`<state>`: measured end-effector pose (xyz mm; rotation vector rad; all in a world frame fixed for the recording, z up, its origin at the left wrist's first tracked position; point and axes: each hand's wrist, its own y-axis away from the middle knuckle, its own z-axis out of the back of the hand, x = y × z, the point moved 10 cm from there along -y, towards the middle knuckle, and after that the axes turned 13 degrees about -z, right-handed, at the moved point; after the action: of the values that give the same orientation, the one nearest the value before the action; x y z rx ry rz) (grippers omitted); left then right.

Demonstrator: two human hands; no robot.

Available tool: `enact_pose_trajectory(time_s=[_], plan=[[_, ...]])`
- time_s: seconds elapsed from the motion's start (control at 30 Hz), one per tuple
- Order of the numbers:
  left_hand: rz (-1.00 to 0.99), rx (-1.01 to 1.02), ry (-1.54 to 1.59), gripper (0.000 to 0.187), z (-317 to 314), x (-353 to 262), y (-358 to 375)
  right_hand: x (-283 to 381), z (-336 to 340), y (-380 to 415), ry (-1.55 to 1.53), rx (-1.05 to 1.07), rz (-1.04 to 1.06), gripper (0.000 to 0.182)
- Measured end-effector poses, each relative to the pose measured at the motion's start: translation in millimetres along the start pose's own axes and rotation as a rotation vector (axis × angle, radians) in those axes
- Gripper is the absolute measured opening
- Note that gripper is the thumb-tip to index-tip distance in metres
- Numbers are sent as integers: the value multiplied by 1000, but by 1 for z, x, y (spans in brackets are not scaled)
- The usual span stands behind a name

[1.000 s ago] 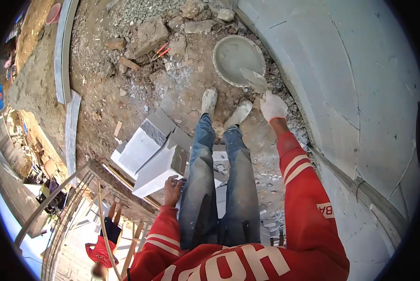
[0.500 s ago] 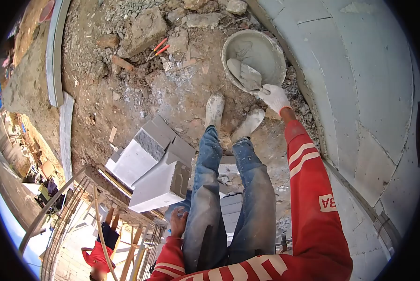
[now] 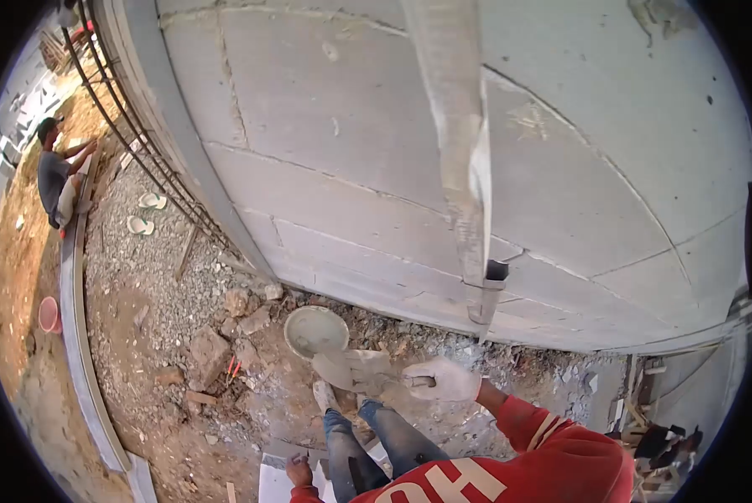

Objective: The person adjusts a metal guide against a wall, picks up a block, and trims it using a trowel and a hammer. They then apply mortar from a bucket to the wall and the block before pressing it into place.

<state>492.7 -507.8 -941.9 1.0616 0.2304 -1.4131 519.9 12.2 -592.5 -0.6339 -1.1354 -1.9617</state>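
Note:
My right hand, in a white glove, is closed around the handle of a trowel. Grey mortar lies on the blade, which is raised beside the round basin of wet mortar on the ground. In front of me rises a wall of large pale blocks with mortar joints. Low at my left side, my bare left hand hangs over pale blocks; its fingers are loosely apart, with nothing in them.
A long pale post stands against the wall. Rubble, stones and red-handled pliers lie on the dirt. Steel bars rise at the wall's left end. Beyond a long beam, a person sits near a pink bucket.
My view has swung up from the ground to the wall. My right hand has lifted the trowel with mortar out of the basin. My left hand stays low at my side.

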Motion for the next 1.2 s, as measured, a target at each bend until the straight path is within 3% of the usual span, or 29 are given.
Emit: enact_pose_trajectory(time_s=[0.03, 0.07, 0.13, 0.17, 0.2, 0.27, 0.33, 0.4, 0.43, 0.47, 0.5, 0.53, 0.6, 0.63, 0.7, 0.73, 0.8, 0.93, 1.0, 1.1, 1.2], plan=[[111, 3, 179, 37, 4, -21, -13, 37, 29, 40, 21, -8, 64, 37], [40, 56, 179, 37, 2, -12, -40, 61, 59, 72, 52, -11, 79, 33], [-284, -29, -1, 34, 8, -52, -88, 121, 130, 145, 49, -56, 43, 23], [55, 43, 259, 30, 8, -51, -88, 140, 161, 183, 72, -70, -78, 23], [20, 63, 261, 30, 6, -73, -99, 164, 193, 224, 84, -185, 15, 24], [-184, 24, 169, 26, 12, -99, -136, 202, 247, 297, 122, -383, -27, 22], [-147, -14, 226, 24, 11, -136, -145, 218, 290, 363, -75, -666, -173, 21], [-42, 166, 334, 20, -6, -157, -154, 246, 324, 405, 65, -893, -226, 22], [-43, 170, 298, 19, -11, -175, -162, 250, 332, 406, 67, -893, -213, 22], [-43, 174, 263, 18, -20, -192, -170, 259, 349, 417, 158, -1081, -208, 21], [-337, 138, 155, 19, -24, -229, -185, 269, 362, 429, 252, -1268, -200, 19], [-628, 97, 39, 20, -27, -261, -187, 270, 369, 422, 257, -1267, -190, 19], [-628, 157, 95, 20, -39, -300, -191, 297, 370, 413, 750, -1478, -63, 20], [-625, 153, 102, 20, -45, -310, -190, 294, 370, 399, 756, -1476, -55, 20], [-1217, 19, -737, 22, -84, -342, -186, 304, 350, 378, 1182, -1615, -74, 33], [-1214, 12, -741, 22, -74, -344, -175, 301, 345, 377, 1176, -1617, -67, 33], [-849, 135, -113, 23, -45, -335, -176, 295, 337, 380, 1127, -1682, -88, 40], [-633, 171, -80, 26, -43, -271, -178, 289, 334, 370, 1064, -1681, -151, 42], [-346, 267, 25, 24, -48, -233, -182, 285, 324, 354, 1074, -1619, -208, 41], [-257, 164, 9, 23, -39, -209, -194, 262, 313, 350, 1073, -1570, -280, 41], [-310, 198, -24, 22, -16, -216, -173, 241, 295, 368, 1050, -1591, -315, 41]])
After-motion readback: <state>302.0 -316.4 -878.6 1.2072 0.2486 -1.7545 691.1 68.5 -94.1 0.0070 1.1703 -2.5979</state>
